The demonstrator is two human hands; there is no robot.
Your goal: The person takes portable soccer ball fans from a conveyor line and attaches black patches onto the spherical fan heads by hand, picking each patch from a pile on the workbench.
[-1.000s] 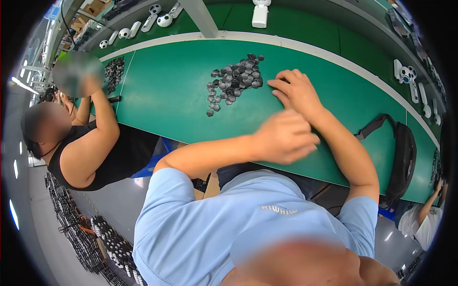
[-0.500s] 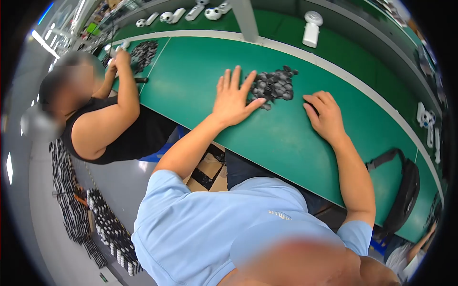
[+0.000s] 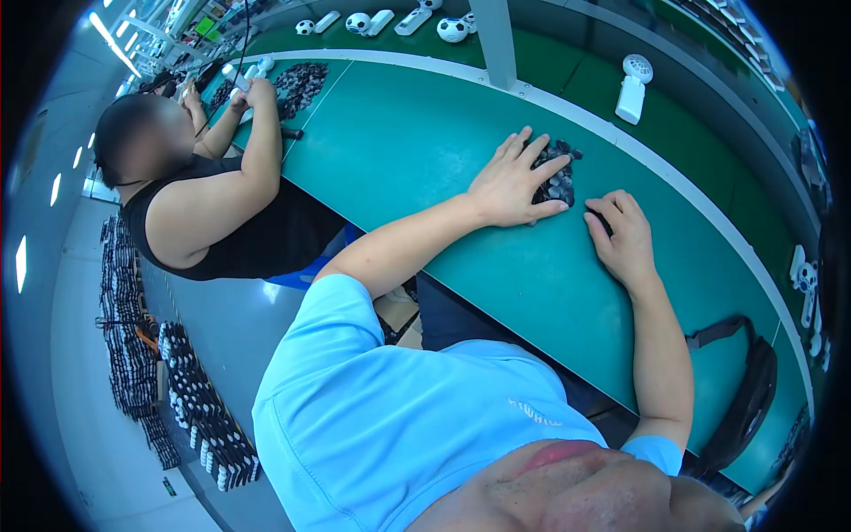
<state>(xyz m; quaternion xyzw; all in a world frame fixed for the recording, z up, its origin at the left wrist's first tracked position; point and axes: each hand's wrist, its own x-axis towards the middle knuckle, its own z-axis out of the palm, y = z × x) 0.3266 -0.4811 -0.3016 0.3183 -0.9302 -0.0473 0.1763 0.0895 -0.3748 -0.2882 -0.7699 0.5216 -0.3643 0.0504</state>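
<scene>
My left hand [image 3: 514, 184] lies palm down with its fingers spread over the left part of a pile of small black pieces [image 3: 560, 184] on the green table [image 3: 399, 133]. Some pieces show between and beyond its fingers. Just right of the pile, my right hand [image 3: 623, 232] rests on the table with its fingers curled toward the thumb. A black piece [image 3: 601, 215] shows between them, partly hidden by the fingers.
A black bag [image 3: 745, 399] lies at the table's right end. At the left, a co-worker [image 3: 204, 195] handles a white object near another dark pile [image 3: 301, 87]. A metal post [image 3: 498, 44] stands behind the table; a white device [image 3: 631, 89] lies beyond the rim.
The view has shifted. My left hand has left its place by my right hand, spread out and moved onto the pile from the left. My right hand stays beside the pile, more curled.
</scene>
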